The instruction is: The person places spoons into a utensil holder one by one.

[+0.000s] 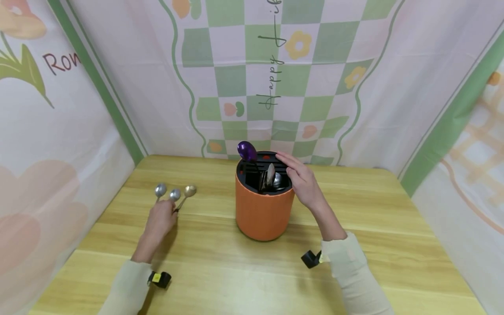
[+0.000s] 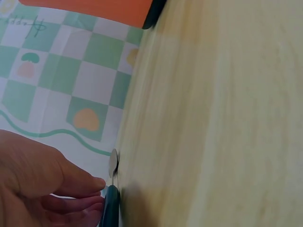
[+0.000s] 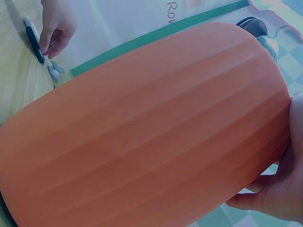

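Note:
At the left of the table lie three spoons with metal bowls. My left hand is over their handles, its thumb and fingertips at a dark teal handle; whether they pinch it I cannot tell. Near the middle stands an orange round utensil holder with a black slotted top. A purple spoon and several metal utensils stand in it. My right hand rests against the holder's right rim, fingers stretched along its top edge.
The wooden table reaches back to a checkered curtain. More printed cloth hangs along the left side and the right. A small black camera is on the left wrist, another camera on the right.

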Demonstrator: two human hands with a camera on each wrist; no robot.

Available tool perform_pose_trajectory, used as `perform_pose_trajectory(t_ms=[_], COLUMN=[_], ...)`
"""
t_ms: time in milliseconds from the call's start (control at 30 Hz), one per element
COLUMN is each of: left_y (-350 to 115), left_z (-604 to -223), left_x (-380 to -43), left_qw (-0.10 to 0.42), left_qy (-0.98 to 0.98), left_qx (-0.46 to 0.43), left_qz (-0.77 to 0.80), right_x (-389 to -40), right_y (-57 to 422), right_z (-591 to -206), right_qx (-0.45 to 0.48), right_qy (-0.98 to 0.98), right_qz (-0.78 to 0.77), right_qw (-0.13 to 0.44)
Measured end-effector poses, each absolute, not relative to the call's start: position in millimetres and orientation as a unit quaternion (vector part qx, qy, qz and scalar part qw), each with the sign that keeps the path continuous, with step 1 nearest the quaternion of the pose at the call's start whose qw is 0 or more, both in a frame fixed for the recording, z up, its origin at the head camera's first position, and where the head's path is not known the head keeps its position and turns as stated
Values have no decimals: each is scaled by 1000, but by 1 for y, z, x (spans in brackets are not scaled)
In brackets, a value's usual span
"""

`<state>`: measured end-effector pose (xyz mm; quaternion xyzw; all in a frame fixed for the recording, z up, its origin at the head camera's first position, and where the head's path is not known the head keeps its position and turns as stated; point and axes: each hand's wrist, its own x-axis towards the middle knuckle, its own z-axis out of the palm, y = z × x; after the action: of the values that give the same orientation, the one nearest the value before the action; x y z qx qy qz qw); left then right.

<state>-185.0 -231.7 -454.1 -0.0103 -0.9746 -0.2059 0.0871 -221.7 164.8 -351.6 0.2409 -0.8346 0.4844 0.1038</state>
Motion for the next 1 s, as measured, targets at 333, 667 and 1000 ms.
perform_pose_trajectory(t_ms=[333,667,1000], left_y=[-233,-231,-232], left_z=[-458,-453,-452], left_x=[-188,-190,-195], left_qw=[52,28,-30], left_qy=[-980,-982,-978], left_qx=[-6,-5,0], left_qz=[-192,-188,-205], right_x=[-222,-222,-221], right_y=[165,165,165], right_z=[-351,-352,-351], right_qx=[241,239,241], right_qy=[-834,-836,-836], right_qz=[485,481,480], right_qw=[106,113,108])
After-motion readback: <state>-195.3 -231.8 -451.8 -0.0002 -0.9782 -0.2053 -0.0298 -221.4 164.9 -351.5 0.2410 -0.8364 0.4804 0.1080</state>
